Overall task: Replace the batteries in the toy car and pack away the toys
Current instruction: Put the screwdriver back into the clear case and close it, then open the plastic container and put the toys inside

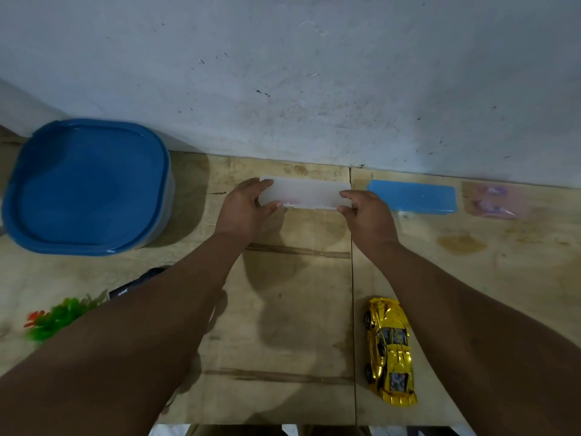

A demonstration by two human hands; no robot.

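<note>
A flat translucent white plastic case (309,193) lies on the wooden table near the wall. My left hand (248,207) grips its left end, thumb at the front and fingers on top. My right hand (366,212) pinches its right end the same way. A shiny yellow toy car (390,350) stands on its wheels at the lower right, beside my right forearm. A dark object (138,283), perhaps a remote or another toy, shows partly under my left forearm.
A big blue-lidded tub (88,187) sits at the far left. A light blue flat case (413,196) and a pinkish packet (493,199) lie along the wall to the right. A green and red plastic plant (58,316) lies at the left edge.
</note>
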